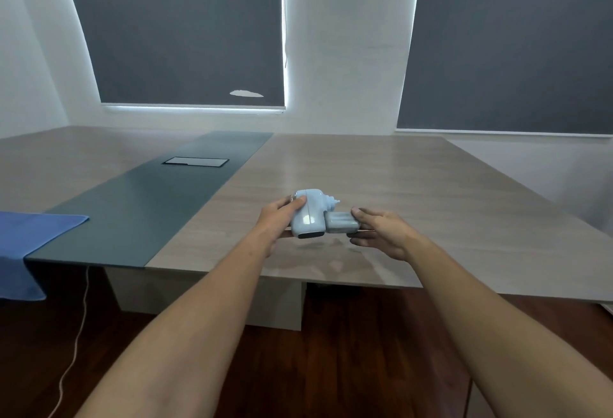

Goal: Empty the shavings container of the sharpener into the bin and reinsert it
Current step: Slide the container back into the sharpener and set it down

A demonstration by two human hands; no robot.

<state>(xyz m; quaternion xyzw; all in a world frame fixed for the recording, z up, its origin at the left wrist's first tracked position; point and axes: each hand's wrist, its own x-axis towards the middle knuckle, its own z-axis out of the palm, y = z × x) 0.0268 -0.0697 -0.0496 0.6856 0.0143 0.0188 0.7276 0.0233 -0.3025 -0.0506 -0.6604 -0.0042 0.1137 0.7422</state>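
A pale blue sharpener [310, 215] is held a little above the wooden table [414, 192], near its front edge. My left hand [278, 218] grips its left side, thumb on top. A grey translucent shavings container [341, 223] sticks partway out of the sharpener's right side. My right hand [381, 232] pinches the container's outer end between thumb and fingers. No bin is in view.
A dark green strip [159, 198] with a rectangular cable hatch [195, 161] runs down the table. A blue cloth [30, 238] hangs over the left front corner. A white cable [78, 334] trails across the dark wooden floor below. Two dark roller blinds cover the far wall.
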